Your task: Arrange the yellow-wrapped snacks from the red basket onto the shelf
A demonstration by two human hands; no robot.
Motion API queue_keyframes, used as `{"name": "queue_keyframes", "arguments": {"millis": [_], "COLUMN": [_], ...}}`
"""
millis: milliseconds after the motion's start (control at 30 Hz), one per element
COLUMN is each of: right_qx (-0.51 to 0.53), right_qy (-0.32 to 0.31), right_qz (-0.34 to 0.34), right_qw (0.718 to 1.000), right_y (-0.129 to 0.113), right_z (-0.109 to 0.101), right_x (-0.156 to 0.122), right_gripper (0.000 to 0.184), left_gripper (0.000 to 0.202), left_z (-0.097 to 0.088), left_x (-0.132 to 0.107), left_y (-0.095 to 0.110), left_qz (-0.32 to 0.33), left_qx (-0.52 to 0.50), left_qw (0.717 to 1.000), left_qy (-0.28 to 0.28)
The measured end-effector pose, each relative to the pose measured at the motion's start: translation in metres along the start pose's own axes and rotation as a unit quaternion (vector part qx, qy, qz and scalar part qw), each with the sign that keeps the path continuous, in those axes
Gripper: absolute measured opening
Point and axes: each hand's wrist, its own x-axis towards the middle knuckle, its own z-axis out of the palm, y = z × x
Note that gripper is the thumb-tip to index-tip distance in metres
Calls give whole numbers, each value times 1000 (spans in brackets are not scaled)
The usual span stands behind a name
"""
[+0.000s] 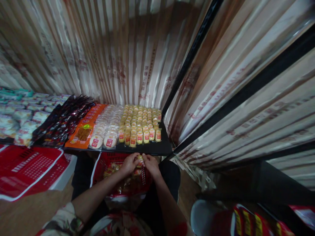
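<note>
Pinching between both hands' fingers (144, 159), seemingly, a small yellow packet (140, 160) over red basket (98, 167).

This is a small shop or market stall selling packaged snacks. Just beyond the fingers (137, 160), a black display shelf (152, 149) carries goods set out in neat rows: small yellow-wrapped snack packets (141, 123) straight ahead, round white cakes in clear wrap (105, 127) to their left, then orange snack packs (85, 129), dark red-and-black packets (64, 119), and pale green-and-white bags (22, 114) farthest left. Directly under the fingers sits a red plastic shopping basket (118, 177) with wrapped goods inside. Striped printed sheeting (118, 52) lines the walls behind the shelf and to the right.
</note>
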Motion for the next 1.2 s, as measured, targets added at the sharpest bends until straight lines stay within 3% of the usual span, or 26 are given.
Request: {"name": "queue_keyframes", "arguments": {"millis": [233, 567, 833, 1200], "right_qx": [52, 132, 56, -55], "right_qy": [33, 120, 206, 320], "right_qz": [-19, -89, -135, -166], "right_qw": [998, 980, 968, 931], "right_y": [-2, -11, -13, -10], "right_z": [-23, -53, -60, -72], "right_x": [-2, -6, -2, 28], "right_gripper": [42, 27, 35, 41], "left_gripper": [19, 18, 18, 17], "left_z": [-6, -9, -6, 7], "left_x": [8, 39, 65, 105], "left_y": [36, 78, 105, 141], "left_qz": [64, 80, 84, 109], "left_qx": [13, 35, 53, 86], "left_qw": [998, 996, 994, 990], "left_qy": [4, 23, 35, 42]}}
